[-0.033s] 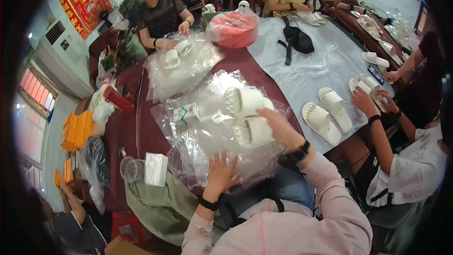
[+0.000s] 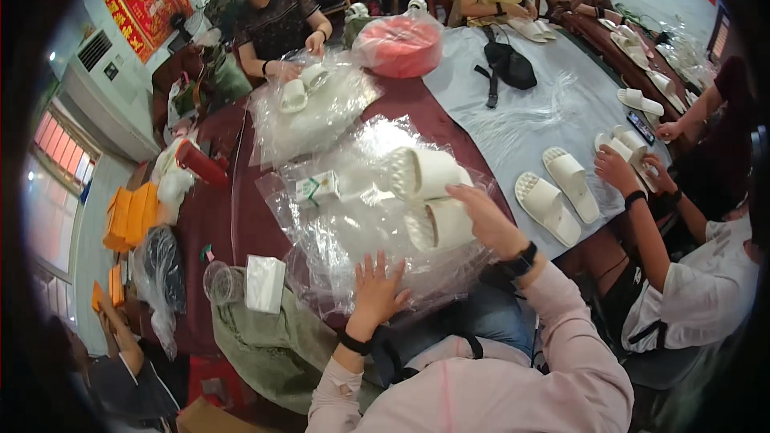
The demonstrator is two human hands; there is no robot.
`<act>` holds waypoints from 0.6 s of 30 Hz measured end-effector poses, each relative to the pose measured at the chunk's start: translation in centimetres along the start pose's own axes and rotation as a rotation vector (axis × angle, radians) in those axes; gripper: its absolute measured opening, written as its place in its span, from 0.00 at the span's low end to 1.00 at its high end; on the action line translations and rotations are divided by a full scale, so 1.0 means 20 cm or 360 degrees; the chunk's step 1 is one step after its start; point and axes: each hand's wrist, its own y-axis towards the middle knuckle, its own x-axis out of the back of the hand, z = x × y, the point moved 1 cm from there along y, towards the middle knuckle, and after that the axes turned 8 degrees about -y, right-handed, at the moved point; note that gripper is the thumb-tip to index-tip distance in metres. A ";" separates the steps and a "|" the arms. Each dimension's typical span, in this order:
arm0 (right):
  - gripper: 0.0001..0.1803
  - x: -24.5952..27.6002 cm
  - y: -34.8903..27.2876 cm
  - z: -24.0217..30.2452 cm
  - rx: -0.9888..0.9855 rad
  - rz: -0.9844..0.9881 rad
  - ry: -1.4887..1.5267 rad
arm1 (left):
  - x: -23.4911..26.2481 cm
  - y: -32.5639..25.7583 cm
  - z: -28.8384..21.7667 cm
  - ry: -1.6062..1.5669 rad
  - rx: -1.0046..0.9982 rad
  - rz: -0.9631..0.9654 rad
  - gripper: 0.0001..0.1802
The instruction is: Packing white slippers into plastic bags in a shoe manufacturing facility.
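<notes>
My left hand lies flat with spread fingers on a stack of clear plastic bags. At the right of this stack my right hand grips a pair of white slippers by the ends nearest it. The upper slipper and the lower slipper lie side by side over the bags, bumpy soles partly showing. My right thumb is hidden. A small white and green box rests on the bags left of the slippers.
Another white pair lies on the grey sheet at right, near a co-worker's hands. Across the table, a person handles slippers on more bags. A white tissue pack, plastic cup and red box stand left.
My right hand and the pair of slippers have shifted slightly to the right over the bags. My left hand stays in place.
</notes>
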 end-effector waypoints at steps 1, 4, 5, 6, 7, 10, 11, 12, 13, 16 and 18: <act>0.33 0.05 -0.09 0.07 0.0081 -0.0004 -0.0507 | 0.00 0.01 0.00 -0.0018 0.0031 0.0012 0.35; 0.33 0.20 -0.35 0.01 -0.0232 0.0070 -0.0300 | -0.02 0.04 -0.03 0.0115 -0.0146 -0.0125 0.34; 0.28 0.21 -0.41 -0.03 -0.0610 0.0145 0.0430 | -0.09 0.06 0.00 0.0021 -0.0225 -0.0168 0.32; 0.28 0.18 -0.42 0.07 -0.0625 0.0158 0.0432 | -0.12 0.07 0.01 -0.0073 -0.0298 -0.0208 0.31; 0.23 0.17 -0.46 0.19 -0.0946 0.0083 0.0572 | -0.14 0.07 0.01 -0.0083 -0.0284 -0.0200 0.31; 0.22 0.16 -0.59 0.22 -0.1303 -0.0082 0.0598 | -0.11 0.12 -0.04 -0.0052 -0.0293 -0.0243 0.29; 0.21 0.16 -0.63 0.25 -0.1365 -0.0104 0.0681 | -0.07 0.14 -0.06 -0.0102 -0.0279 -0.0199 0.27; 0.21 0.16 -0.66 0.26 -0.1427 -0.0126 0.0765 | -0.05 0.16 -0.08 -0.0150 -0.0263 -0.0155 0.25; 0.22 0.15 -0.69 0.25 -0.1358 -0.0104 0.0833 | -0.06 0.17 -0.07 -0.0159 -0.0264 -0.0142 0.25; 0.23 0.12 -0.72 0.28 -0.1439 -0.0102 0.0687 | -0.07 0.20 -0.02 -0.0143 -0.0376 -0.0193 0.24; 0.23 0.09 -0.74 0.24 -0.1484 -0.0055 0.0529 | -0.06 0.22 -0.01 -0.0276 -0.0426 -0.0276 0.20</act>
